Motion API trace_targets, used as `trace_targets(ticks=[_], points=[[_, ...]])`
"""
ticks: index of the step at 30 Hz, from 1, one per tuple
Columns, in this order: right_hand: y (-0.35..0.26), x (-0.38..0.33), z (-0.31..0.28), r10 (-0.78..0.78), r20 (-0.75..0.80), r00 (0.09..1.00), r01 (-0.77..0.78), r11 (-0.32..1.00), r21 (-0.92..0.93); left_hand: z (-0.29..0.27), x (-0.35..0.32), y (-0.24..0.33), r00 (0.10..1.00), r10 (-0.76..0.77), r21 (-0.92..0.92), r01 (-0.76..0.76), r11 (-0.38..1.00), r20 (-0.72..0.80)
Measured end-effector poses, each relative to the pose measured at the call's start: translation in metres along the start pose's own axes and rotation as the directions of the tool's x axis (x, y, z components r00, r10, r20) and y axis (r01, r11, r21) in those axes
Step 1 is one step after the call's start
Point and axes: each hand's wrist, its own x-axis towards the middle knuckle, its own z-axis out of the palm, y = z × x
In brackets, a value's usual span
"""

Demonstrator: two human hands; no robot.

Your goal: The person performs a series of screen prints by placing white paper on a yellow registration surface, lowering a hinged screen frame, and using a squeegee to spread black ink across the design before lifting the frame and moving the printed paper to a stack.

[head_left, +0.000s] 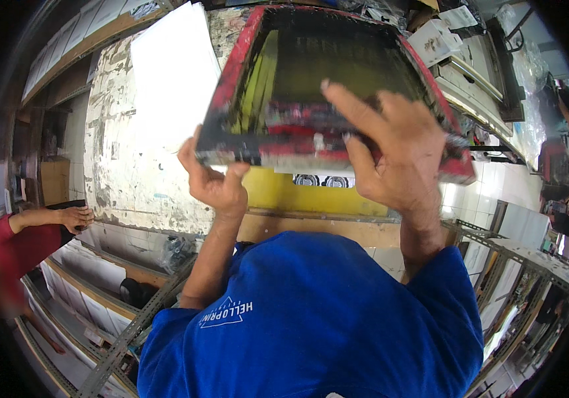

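Frame [235,73], red and black, smeared, in front of the person at the far right part of the tabletop [115,149]; near edge looks raised above a yellow board [271,196], some motion blur. Mesh [337,69] inside it dark, yellow-green showing through along the left side. Dark red-and-black strip [298,118] along the near end of the mesh, too blurred to name.

Left hand [217,189]: pinching the frame's near left corner, fingers curled at the outer side, thumb at the near face. Right hand [400,146]: over the near right part of the frame, digits spread, index stretched out above the mesh, thumb well apart from it, toward the near rim. Whether the fingertips touch mesh or strip, cannot tell.

Below the near rim: white piece [321,180] on the yellow board, two round black prints side by side on it, partly covered by the frame. Wooden ledge [364,232] on the person's side of the board.

Left of the frame: white paper [168,66], large sheets stacked, lying on the stained tabletop, right edge just beside the frame. Co-worker at far left in a red top [29,232], one hand [75,219] near the tabletop's corner. Metal rack [530,255] at right, shelves [92,285] lower left
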Motion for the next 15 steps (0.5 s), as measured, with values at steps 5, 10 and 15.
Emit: trace_targets(ticks=[5, 10, 15], points=[[0.042, 0.058, -0.023, -0.172, -0.325, 0.930, 0.207, 0.975, 0.076, 0.061, 0.067, 0.026, 0.982, 0.163, -0.244, -0.182, 0.953, -0.095], [0.031, 0.119, -0.098, -0.058, 0.095, 0.994, 0.025, 0.948, 0.316, 0.096, 0.123, -0.060, 0.967, 0.242, -0.074, -0.247, 0.966, -0.075], [0.060, 0.128, -0.082, -0.227, -0.341, 0.912, 0.291, 0.945, 0.149, 0.165, 0.137, -0.182, 0.931, -0.059, 0.298, -0.055, 0.953, 0.361]])
